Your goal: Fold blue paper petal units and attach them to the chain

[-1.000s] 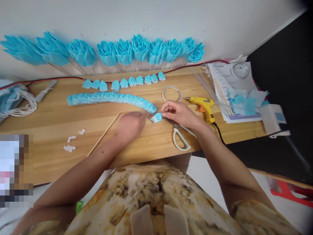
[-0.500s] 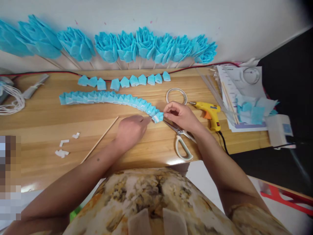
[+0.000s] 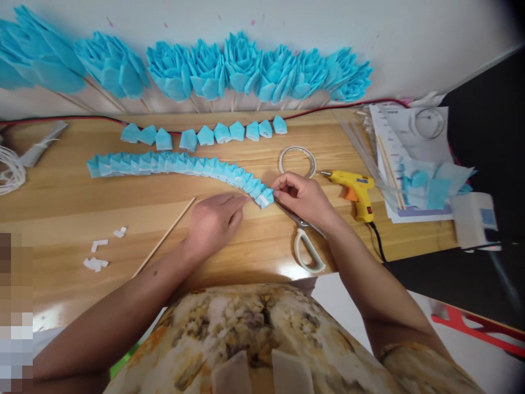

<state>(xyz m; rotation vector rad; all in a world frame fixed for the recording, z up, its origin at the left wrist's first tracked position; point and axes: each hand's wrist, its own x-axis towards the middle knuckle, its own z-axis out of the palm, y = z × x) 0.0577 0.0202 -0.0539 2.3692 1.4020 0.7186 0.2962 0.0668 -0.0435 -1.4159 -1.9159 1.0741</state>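
A long curved row of overlapping folded blue petals point(image 3: 164, 162) lies on the wooden table, pale strips showing on several of them. At its right end, my right hand point(image 3: 305, 200) pinches the edge of the last folded blue petal point(image 3: 264, 198) between thumb and forefinger. My left hand point(image 3: 213, 225) rests on the table just left of that petal, forefinger stretched towards the row and thumb apart, with nothing visible in it. Scissors point(image 3: 305, 251) lie partly beneath my right hand. Behind the row sit several separate folded blue petals point(image 3: 205, 135).
Blue paper flowers point(image 3: 241, 63) on sticks lean along the wall. A tape roll point(image 3: 297, 149) and yellow glue gun point(image 3: 355, 191) lie right. A wooden stick point(image 3: 164, 236) and white scraps point(image 3: 96, 264) are left. Papers point(image 3: 426, 128) cover the right side.
My left hand has drawn back slightly left from the end petal, its thumb now apart from the forefinger. My right hand stays at the petal's edge. The view has shifted a little.
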